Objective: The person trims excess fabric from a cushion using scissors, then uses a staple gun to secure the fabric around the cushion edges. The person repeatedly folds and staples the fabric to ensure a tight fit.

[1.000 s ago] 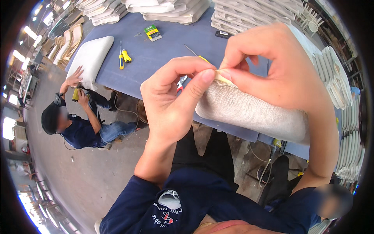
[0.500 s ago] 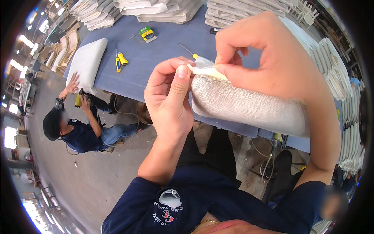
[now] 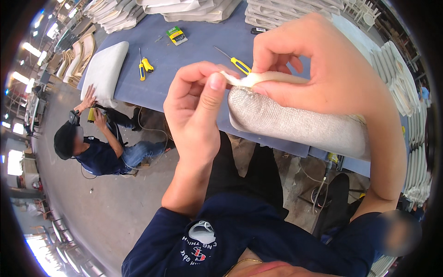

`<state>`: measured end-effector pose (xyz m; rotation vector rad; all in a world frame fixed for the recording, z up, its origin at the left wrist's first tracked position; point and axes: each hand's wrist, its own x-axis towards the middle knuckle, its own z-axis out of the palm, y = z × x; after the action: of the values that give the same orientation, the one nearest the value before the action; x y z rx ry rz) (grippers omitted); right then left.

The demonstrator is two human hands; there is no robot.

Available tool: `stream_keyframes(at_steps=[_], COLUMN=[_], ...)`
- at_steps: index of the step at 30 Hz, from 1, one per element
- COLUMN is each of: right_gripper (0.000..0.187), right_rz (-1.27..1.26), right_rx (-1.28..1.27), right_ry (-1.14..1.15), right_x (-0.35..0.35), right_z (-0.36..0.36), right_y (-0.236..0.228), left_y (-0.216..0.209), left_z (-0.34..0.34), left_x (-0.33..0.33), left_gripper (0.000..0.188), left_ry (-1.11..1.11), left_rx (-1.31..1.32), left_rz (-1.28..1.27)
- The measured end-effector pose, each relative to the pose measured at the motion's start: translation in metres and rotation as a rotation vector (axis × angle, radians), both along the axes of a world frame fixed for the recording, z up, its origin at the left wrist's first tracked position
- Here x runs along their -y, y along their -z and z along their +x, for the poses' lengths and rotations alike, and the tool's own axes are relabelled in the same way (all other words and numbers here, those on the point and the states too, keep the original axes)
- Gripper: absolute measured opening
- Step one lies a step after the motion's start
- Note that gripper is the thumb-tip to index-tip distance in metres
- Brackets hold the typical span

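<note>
Pinching cushion (image 3: 295, 124) corner, left hand (image 3: 194, 111), right hand (image 3: 323, 74), table edge (image 3: 277, 143) below

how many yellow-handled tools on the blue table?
3. Two yellow-handled tools lie together near the white cushion at the table's left end; one yellow-handled screwdriver lies just beyond the left hand. Hands may hide more.

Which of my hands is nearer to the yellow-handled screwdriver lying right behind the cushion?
Right. The right hand sits just beside the screwdriver, gripping the cushion; the left hand pinches the cushion's corner lower down, farther off.
</note>
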<state>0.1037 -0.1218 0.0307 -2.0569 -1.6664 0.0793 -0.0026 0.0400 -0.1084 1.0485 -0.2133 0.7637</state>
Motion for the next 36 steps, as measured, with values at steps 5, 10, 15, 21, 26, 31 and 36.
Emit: stream_keyframes(at_steps=[5, 10, 15, 21, 26, 31, 36], right_gripper=[0.020, 0.025, 0.027, 0.028, 0.028, 0.027, 0.024], right_rz=[-0.132, -0.104, -0.120, 0.042, -0.296, 0.118, 0.120], right_rx=[-0.035, -0.026, -0.143, -0.089, -0.287, -0.012, -0.089], right_ry=[0.024, 0.005, 0.031, 0.065, 0.269, -0.108, 0.073], right_x=[0.000, 0.004, 0.010, 0.020, 0.004, 0.017, 0.009], right_z=[-0.010, -0.007, -0.012, -0.023, -0.015, 0.021, 0.009], right_y=[-0.022, -0.020, -0.031, -0.022, -0.062, -0.001, -0.009], left_y=[0.006, 0.010, 0.012, 0.033, 0.052, 0.088, 0.102], left_z=[0.001, 0.002, 0.008, -0.023, -0.049, -0.084, -0.083], left_x=[0.006, 0.007, -0.019, -0.073, -0.094, -0.126, -0.122], left_gripper=[0.016, 0.016, 0.013, 0.025, 0.037, 0.023, 0.041], left_ry=[0.166, 0.238, 0.454, 0.410, 0.103, -0.315, -0.252], left_rx=[-0.065, -0.031, 0.168, 0.166, -0.376, -0.986, -0.967], left_rz=[-0.324, -0.379, -0.900, -0.254, 0.208, 1.047, 1.287])
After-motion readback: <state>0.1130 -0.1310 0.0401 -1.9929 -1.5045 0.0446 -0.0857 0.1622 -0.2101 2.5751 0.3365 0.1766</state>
